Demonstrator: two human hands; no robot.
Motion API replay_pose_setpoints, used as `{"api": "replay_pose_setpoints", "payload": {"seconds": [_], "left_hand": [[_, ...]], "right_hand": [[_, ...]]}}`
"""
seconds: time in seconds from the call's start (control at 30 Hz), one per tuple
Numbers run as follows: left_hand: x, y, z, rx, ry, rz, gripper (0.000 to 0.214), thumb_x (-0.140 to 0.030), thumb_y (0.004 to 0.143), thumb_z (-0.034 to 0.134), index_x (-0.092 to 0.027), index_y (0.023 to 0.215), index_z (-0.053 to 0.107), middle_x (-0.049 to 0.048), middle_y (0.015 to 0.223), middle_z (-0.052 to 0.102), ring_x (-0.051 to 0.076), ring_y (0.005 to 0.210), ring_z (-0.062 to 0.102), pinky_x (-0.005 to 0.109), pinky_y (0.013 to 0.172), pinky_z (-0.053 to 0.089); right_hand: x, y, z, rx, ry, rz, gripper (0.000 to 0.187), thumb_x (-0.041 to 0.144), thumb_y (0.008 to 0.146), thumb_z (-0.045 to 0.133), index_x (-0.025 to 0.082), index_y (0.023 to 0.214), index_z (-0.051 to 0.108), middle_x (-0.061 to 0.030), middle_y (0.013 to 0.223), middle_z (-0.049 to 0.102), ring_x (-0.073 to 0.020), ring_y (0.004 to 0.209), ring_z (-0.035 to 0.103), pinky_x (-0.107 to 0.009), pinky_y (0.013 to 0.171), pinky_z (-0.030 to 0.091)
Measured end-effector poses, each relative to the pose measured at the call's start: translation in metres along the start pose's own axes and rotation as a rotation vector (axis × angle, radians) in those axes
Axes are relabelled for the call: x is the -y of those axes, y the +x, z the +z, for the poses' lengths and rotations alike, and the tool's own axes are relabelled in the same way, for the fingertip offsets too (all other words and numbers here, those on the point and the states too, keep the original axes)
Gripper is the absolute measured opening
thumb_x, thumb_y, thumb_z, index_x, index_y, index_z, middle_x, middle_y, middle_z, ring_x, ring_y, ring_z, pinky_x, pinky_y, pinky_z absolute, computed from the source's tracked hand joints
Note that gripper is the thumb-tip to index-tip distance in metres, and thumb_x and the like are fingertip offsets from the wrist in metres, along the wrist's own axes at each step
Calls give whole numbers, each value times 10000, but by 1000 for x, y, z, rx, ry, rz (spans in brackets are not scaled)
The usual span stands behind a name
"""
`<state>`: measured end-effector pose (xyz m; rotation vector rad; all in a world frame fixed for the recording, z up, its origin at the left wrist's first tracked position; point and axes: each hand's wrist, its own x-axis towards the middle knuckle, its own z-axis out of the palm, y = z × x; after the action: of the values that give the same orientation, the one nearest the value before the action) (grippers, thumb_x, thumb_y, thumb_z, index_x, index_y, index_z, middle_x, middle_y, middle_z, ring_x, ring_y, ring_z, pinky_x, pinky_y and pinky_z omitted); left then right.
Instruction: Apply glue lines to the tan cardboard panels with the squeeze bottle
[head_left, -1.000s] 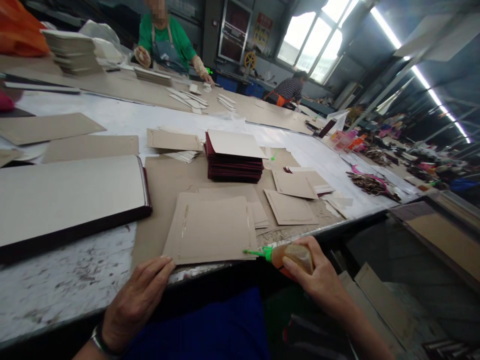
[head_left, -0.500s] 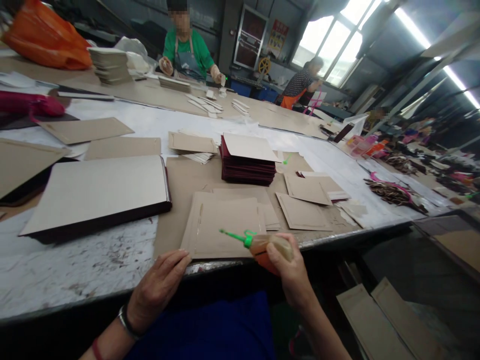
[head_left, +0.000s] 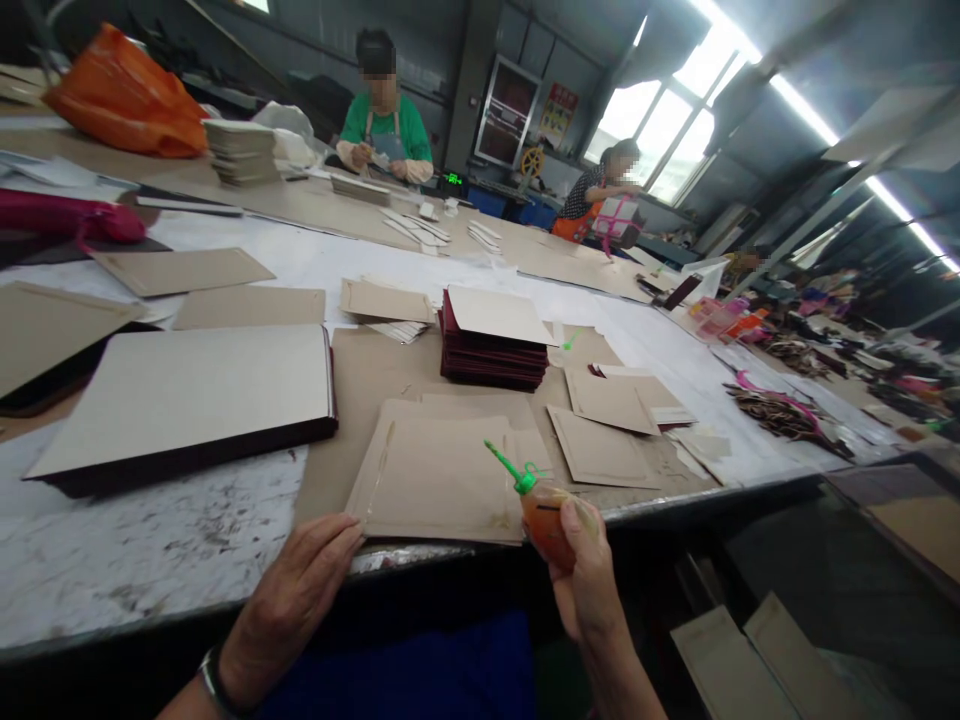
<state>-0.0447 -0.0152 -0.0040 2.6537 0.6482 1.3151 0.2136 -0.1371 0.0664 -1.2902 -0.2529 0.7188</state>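
My right hand is closed round a small glue bottle with orange contents and a green nozzle that points up and left over the table edge. My left hand rests with fingers stretched flat on the near left corner of a brown cardboard sheet, which lies on top of a few similar sheets at the front edge of the table.
A stack of dark red covers stands behind the sheets. A large grey board lies to the left, loose cardboard pieces to the right. Two other people work at the far side. Cardboard boards lean below the table edge at right.
My right hand has swung the glue bottle from lying sideways to tilted upward, and moved slightly left. My view has turned a bit upward and left. My left hand stays on the sheet's corner.
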Motion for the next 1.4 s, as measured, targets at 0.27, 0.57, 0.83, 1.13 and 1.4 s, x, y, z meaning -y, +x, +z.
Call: {"api": "replay_pose_setpoints", "payload": {"seconds": [0.27,0.57,0.83,1.13,1.4], "left_hand": [[-14,7,0,-103,66,-135,206,-116,900,521,-171,1096,555,58,995,618,157,938,623,281,873,539],[-26,10,0,-104,164,-206,176,-197,921,507,-176,1093,534,61,988,617,157,912,635,273,849,544],[-22,3,5,-40,134,-312,296,-351,950,448,-181,1177,534,73,999,629,187,906,638,325,822,561],[-26,-1,7,-21,80,-365,282,-303,944,469,-196,1186,568,66,1011,644,172,950,634,298,847,554],[-24,-2,10,-34,168,-290,331,-368,966,406,-159,1176,553,71,1019,638,179,954,622,306,873,534]], "right_hand": [[7,3,-1,34,30,17,357,468,686,780,223,888,619,-2,907,675,-188,815,639,-317,704,554],[8,1,7,29,50,35,384,483,674,781,223,897,608,-12,931,676,-194,867,641,-339,778,555],[0,5,-7,-49,-5,12,387,490,674,768,229,909,605,-3,903,676,-205,831,662,-340,748,558],[-3,3,-3,-55,14,3,370,478,674,772,234,913,631,-3,899,674,-200,849,654,-308,718,566],[-5,8,-6,-87,65,26,468,487,617,818,221,939,604,0,899,677,-179,815,652,-274,706,557]]}}
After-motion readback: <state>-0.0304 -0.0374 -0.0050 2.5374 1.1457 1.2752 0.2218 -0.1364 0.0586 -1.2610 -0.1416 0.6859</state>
